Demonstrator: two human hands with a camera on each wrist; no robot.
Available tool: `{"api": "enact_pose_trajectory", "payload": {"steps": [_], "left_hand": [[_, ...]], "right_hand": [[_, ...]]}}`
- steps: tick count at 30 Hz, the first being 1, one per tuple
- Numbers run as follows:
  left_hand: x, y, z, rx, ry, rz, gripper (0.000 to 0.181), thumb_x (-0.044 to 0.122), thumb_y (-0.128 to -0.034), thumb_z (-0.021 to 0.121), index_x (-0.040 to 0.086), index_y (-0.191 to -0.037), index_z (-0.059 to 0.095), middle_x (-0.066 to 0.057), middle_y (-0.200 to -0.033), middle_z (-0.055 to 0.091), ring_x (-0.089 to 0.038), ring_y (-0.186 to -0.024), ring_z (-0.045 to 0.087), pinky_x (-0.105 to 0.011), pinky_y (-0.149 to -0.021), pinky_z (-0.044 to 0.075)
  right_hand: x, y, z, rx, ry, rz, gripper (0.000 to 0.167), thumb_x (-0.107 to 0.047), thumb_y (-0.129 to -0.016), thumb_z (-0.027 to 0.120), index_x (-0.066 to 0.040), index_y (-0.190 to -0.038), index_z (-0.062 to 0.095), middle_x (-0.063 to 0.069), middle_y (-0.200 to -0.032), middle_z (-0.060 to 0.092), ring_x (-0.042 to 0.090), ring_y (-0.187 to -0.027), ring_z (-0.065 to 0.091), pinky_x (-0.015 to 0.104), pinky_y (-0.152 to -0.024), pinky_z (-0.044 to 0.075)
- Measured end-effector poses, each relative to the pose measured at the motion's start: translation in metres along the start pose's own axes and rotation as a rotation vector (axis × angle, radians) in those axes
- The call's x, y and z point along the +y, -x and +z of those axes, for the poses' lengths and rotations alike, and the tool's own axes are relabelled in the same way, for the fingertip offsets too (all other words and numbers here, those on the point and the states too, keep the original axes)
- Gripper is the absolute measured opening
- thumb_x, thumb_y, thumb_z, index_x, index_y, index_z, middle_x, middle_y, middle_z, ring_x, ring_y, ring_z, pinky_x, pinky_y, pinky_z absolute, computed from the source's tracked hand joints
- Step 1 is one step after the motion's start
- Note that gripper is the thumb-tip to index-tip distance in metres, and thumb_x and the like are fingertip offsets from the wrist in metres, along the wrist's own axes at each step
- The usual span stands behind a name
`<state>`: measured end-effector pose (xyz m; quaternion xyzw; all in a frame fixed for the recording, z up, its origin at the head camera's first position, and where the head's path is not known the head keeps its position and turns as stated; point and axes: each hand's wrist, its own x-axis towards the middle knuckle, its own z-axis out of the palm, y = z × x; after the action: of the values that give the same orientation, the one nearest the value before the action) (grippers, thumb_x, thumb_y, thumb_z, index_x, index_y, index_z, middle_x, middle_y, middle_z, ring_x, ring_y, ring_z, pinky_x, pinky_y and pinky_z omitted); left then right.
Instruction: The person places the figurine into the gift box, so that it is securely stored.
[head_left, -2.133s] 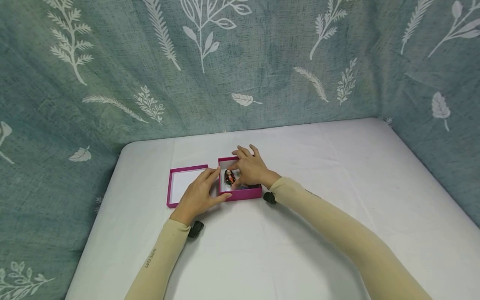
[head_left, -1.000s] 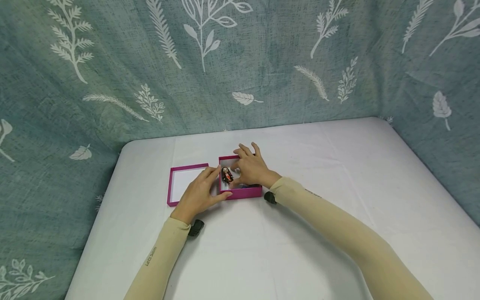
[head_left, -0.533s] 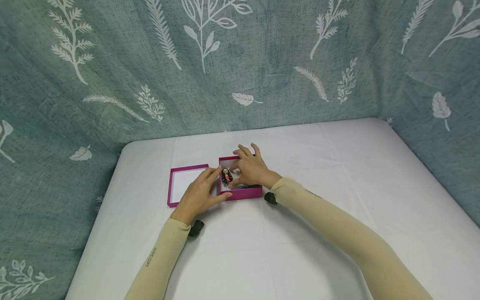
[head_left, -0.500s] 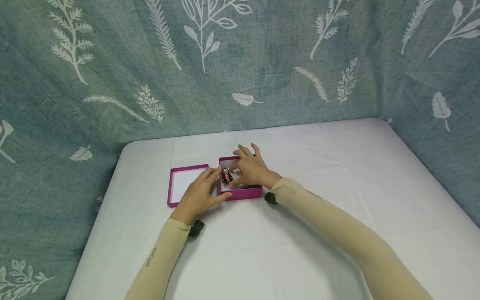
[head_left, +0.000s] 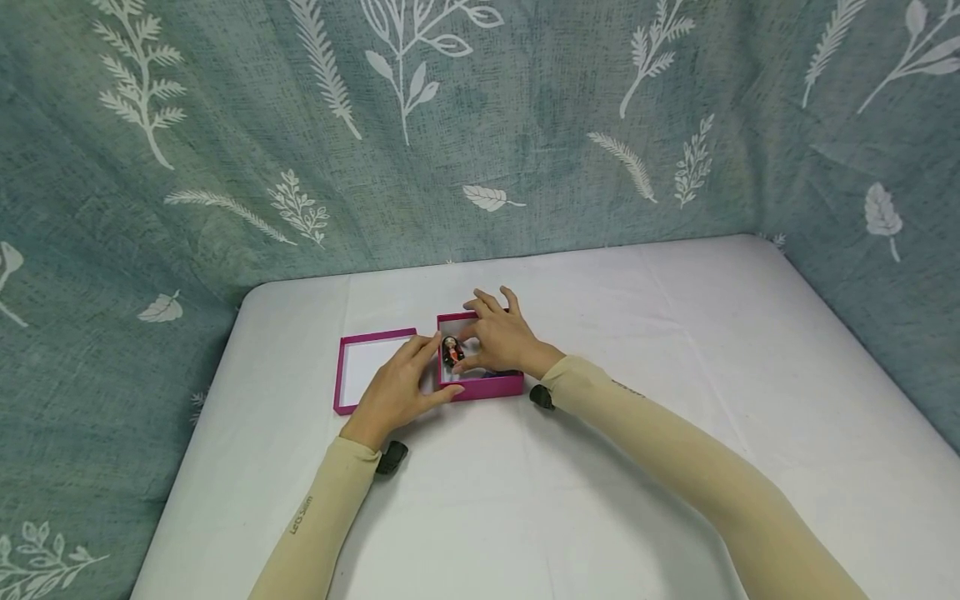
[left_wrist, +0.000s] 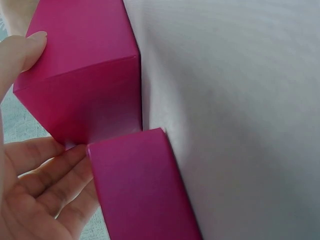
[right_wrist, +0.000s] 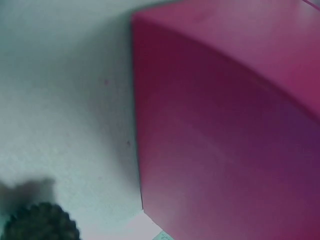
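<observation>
In the head view a pink box [head_left: 480,389] with a white inside stands on the table. A small doll [head_left: 452,352] with dark hair and red-black clothing lies at its left inner wall. My left hand [head_left: 397,383] grips the box's front left corner, thumb at the front wall and fingers along the left side; the left wrist view shows thumb and fingers on the box [left_wrist: 90,95]. My right hand [head_left: 504,342] reaches into the box, thumb and forefinger spread apart, thumb tip at the doll's lower end. Beneath the right hand a dark blue item [head_left: 498,373] is mostly hidden.
A pink-rimmed box lid [head_left: 377,337], white inside, lies left of the box, partly behind the left hand. A white cloth covers the table [head_left: 600,500]. A green curtain [head_left: 540,183] with white leaf prints hangs behind.
The doll has shifted slightly left toward the inner wall and turned a little. My right thumb and forefinger have moved slightly; the left hand, box and lid have stayed in place.
</observation>
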<state>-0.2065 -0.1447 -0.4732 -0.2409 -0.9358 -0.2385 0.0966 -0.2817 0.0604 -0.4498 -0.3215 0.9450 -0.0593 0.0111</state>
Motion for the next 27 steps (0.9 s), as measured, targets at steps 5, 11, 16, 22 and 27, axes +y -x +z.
{"api": "enact_pose_trajectory", "payload": {"steps": [5,11,16,22,27], "left_hand": [[0.0013,0.0006,-0.0006,0.001,-0.001,-0.005,0.086,0.051,-0.0803,0.076,0.005,-0.146,0.046,-0.011,-0.130,0.055,-0.028,-0.120,0.057,-0.045,-0.102,0.049],[0.0015,0.0007,-0.0003,-0.001,0.003,-0.008,0.086,0.052,-0.0803,0.076,0.005,-0.146,0.046,-0.010,-0.131,0.055,-0.028,-0.122,0.056,-0.045,-0.103,0.049],[0.0005,0.0007,0.0004,0.002,0.006,-0.001,0.085,0.051,-0.0806,0.076,0.005,-0.146,0.046,-0.010,-0.131,0.055,-0.030,-0.125,0.055,-0.045,-0.104,0.048],[0.0006,0.0004,-0.0005,-0.006,0.012,-0.001,0.085,0.052,-0.0816,0.075,0.006,-0.146,0.045,-0.009,-0.131,0.055,-0.027,-0.121,0.056,-0.043,-0.103,0.049],[0.0002,-0.0007,-0.0007,-0.010,0.008,0.003,0.085,0.053,-0.0819,0.074,0.005,-0.146,0.045,-0.009,-0.130,0.055,-0.025,-0.116,0.058,-0.042,-0.101,0.050]], "right_hand": [[-0.0009,0.0017,-0.0007,0.007,-0.005,-0.012,0.050,-0.066,-0.072,0.074,-0.025,-0.101,0.079,0.010,-0.150,0.044,0.033,-0.149,0.020,0.063,-0.118,0.003],[-0.0013,0.0022,-0.0007,0.011,0.003,-0.014,0.053,-0.066,-0.072,0.073,-0.024,-0.103,0.078,0.010,-0.150,0.044,0.033,-0.149,0.020,0.063,-0.118,0.004],[-0.0008,0.0022,-0.0013,0.010,-0.004,-0.012,0.062,-0.067,-0.072,0.073,-0.024,-0.117,0.073,0.009,-0.150,0.043,0.032,-0.149,0.020,0.063,-0.118,0.005],[-0.0005,0.0023,-0.0022,0.012,-0.026,-0.024,0.059,-0.065,-0.073,0.073,-0.024,-0.115,0.074,0.010,-0.149,0.044,0.033,-0.149,0.020,0.064,-0.117,0.004],[0.0002,0.0015,-0.0017,0.011,-0.021,-0.015,0.058,-0.065,-0.074,0.073,-0.024,-0.114,0.074,0.010,-0.149,0.044,0.033,-0.149,0.021,0.064,-0.117,0.004]]}}
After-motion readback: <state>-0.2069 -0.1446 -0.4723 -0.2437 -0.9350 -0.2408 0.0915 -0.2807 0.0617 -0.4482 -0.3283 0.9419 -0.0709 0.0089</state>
